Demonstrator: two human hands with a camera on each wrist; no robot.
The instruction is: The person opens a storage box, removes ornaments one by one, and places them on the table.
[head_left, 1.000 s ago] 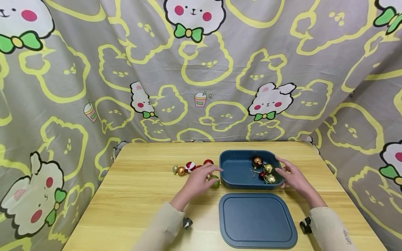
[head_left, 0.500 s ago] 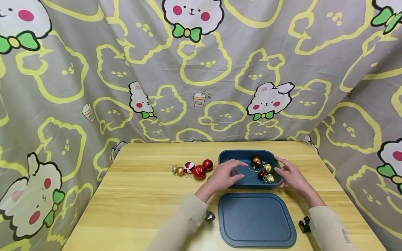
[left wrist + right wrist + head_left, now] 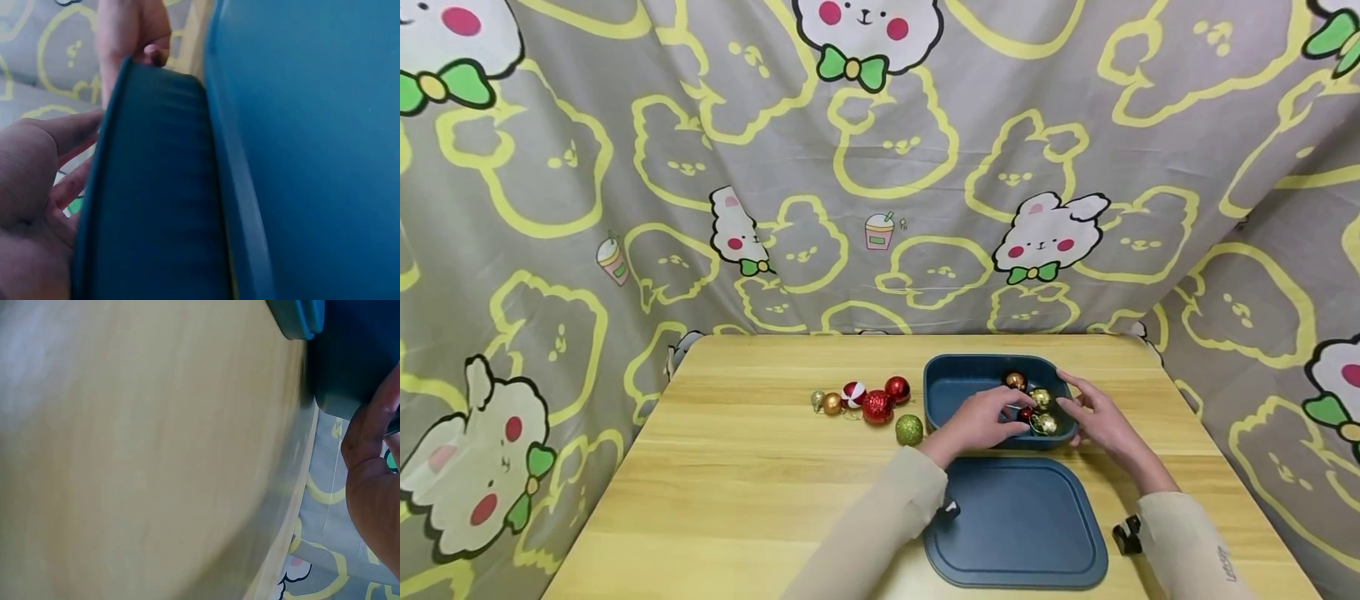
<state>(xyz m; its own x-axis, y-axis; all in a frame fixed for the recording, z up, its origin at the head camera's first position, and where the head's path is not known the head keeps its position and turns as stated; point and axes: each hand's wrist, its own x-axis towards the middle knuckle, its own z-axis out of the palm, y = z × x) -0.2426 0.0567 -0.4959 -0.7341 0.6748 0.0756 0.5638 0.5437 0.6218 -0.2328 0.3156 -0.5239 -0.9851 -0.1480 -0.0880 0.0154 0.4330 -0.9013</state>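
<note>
"Cartoon-print curtain (image 3: 917,158) behind, wooden table (image 3: 715,492) below. What's by the blue box (image 3: 958,390)?"

"Its lid (image 3: 1022,525) lies flat on the near side. Just left sits a green bauble (image 3: 909,430); farther left, a glittery red bauble (image 3: 877,407) among others."

"And the hands?"

"Left hand (image 3: 981,421) reaches inside the box, thumb and forefinger slightly apart around a small red bauble (image 3: 1024,414); I can't tell if they pinch it. Gold baubles (image 3: 1041,398) and a copper bauble (image 3: 1015,381) lie beside it."

"The other?"

"Right hand (image 3: 1101,421) grips the box's right end."
</note>
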